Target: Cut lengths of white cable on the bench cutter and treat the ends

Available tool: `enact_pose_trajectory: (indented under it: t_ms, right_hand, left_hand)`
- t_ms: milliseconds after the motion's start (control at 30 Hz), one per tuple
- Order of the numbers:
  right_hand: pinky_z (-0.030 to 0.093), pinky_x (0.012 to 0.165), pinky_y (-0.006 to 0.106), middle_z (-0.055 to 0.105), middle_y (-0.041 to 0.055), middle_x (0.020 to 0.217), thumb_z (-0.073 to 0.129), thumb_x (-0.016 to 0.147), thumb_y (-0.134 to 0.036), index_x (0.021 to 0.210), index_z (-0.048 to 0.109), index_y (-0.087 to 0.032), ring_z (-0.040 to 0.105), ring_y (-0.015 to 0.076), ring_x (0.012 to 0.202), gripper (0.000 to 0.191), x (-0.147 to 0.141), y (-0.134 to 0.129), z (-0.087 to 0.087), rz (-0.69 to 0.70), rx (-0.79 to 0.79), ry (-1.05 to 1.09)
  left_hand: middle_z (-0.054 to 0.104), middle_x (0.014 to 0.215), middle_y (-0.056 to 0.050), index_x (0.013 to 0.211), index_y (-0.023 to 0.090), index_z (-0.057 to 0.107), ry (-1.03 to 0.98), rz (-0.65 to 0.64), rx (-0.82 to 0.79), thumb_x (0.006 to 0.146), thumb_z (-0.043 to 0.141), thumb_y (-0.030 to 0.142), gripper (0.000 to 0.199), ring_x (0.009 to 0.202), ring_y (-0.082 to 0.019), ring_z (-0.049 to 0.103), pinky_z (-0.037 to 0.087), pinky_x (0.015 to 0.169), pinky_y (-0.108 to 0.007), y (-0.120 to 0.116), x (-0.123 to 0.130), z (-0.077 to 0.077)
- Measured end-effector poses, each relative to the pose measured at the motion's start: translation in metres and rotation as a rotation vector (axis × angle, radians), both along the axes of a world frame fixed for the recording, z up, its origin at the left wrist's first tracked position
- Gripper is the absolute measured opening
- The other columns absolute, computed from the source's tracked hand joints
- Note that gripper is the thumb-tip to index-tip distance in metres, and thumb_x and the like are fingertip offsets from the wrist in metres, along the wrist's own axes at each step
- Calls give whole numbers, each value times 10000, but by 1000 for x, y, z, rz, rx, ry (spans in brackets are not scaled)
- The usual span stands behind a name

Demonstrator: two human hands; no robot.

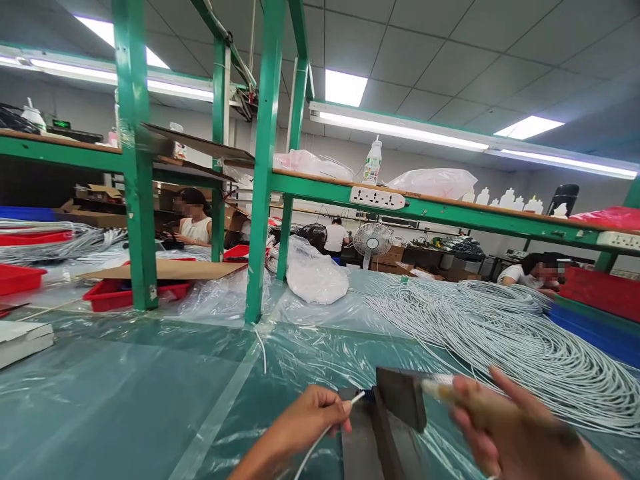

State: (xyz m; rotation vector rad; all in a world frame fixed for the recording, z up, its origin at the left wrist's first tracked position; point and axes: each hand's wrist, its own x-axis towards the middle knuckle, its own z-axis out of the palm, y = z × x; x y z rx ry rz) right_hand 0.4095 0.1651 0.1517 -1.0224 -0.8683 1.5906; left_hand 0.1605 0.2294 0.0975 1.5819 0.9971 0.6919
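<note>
Striking step in hand: left hand [310, 417] pinches the white cable [330, 427], its dark end [369, 395] seated on the metal block [373, 433], while right hand [493, 420] grips the raised hammer [403, 397]; the next blow requires square aim clear of the fingers.

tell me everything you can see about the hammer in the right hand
The hammer has a dark, blocky metal head with a flat face and a pale wooden handle, blurred by motion. The right hand grips the handle, head pointing left and slightly down. It hangs just above a dark metal block on the plastic-covered table, close to the dark tip of the white cable that the left hand pinches. Whether head and block touch is unclear.
</note>
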Motion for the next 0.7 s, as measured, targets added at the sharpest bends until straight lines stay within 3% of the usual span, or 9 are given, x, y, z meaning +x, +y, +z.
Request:
enact_pose_trajectory:
  t_ms: [100, 200, 300, 400, 467, 567, 700]
  right_hand:
    - [432, 471, 201, 507, 48, 631, 401, 795, -530, 964, 533, -166, 476, 103, 494, 422, -5, 58, 41, 73, 48, 152]
    - [451, 522, 207, 511, 52, 651, 347, 823, -527, 989, 473, -169, 502, 114, 539, 414, -11, 119, 61, 139, 107, 22]
    - [452, 532, 219, 514, 43, 638, 339, 804, -572, 982, 429, -178, 509, 122, 544, 441, -20, 172, 57, 106, 67, -159]
    - [433, 507, 229, 538, 47, 661, 349, 788, -595, 1078, 376, -160, 498, 124, 527, 524, -31, 208, 44, 29, 16, -283]
    - [405, 486, 231, 568, 64, 701, 366, 781, -594, 1124, 357, -147, 499, 129, 539, 564, -40, 221, 37, -15, 2, -363]
    - [394, 528, 251, 590, 73, 754, 460, 771, -506, 1172, 360, -150, 528, 164, 654, 546, -53, 223, 30, -81, 71, -462]
    - [389, 624, 237, 558, 4, 741, 566, 706, -270, 1236, 353, -219, 505, 164, 773, 573, -75, 178, 11, -221, 351, -539]
  left_hand:
    - [421, 461, 44, 594, 122, 580, -33, -33, -21, 608, 514, 665, 547, 424, -50, 273, 163, 457, -211, -10, -14, 12]
    - [441, 437, 39, 605, 132, 553, -91, -57, -133, 609, 504, 669, 539, 342, -43, 243, 125, 388, -214, -19, -17, 9]
    - [444, 417, 37, 606, 142, 525, -147, -76, -213, 596, 517, 665, 523, 288, -42, 212, 90, 341, -224, -26, -17, 2]
    - [355, 393, 64, 599, 139, 517, -167, -31, -230, 566, 553, 669, 533, 316, -37, 202, 82, 358, -217, -29, -21, -4]
    - [320, 395, 73, 602, 135, 518, -179, -8, -239, 538, 568, 689, 560, 343, -34, 206, 88, 373, -210, -29, -27, -8]
    - [409, 423, 41, 619, 128, 515, -211, 16, -260, 525, 572, 703, 586, 350, -33, 272, 128, 365, -188, -29, -38, -9]
    - [554, 492, -28, 689, 138, 498, -294, -19, -250, 646, 529, 632, 497, 306, -43, 335, 178, 328, -159, -36, -50, 9]
